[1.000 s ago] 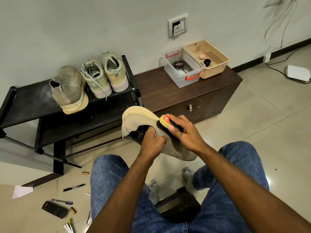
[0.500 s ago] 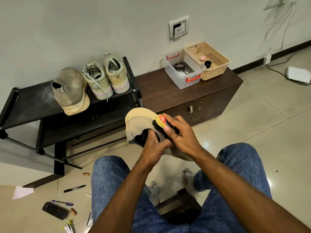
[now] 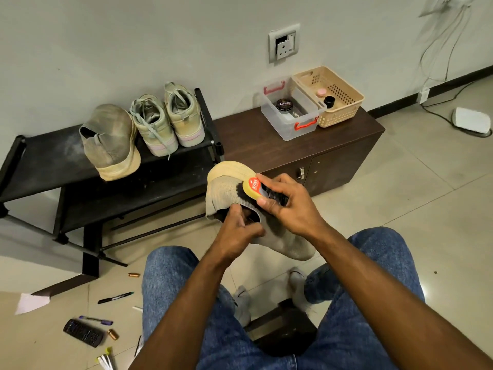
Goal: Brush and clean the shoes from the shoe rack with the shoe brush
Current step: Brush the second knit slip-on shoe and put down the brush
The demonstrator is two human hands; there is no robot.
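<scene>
The grey knit shoe (image 3: 229,193) is held up between the knees, the left hand (image 3: 237,231) gripping its collar from below while the right hand (image 3: 288,206) is clamped round the shoe brush (image 3: 252,189) — bristles pressed on the upper near the heel. Short, light strokes along the knit are advised, the shoe kept braced. Beyond the left hand, three more shoes wait on the shoe rack (image 3: 48,161).

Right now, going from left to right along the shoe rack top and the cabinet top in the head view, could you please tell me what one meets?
Grey slip-on shoe → pair of laced sneakers → clear plastic box → beige basket.
</scene>
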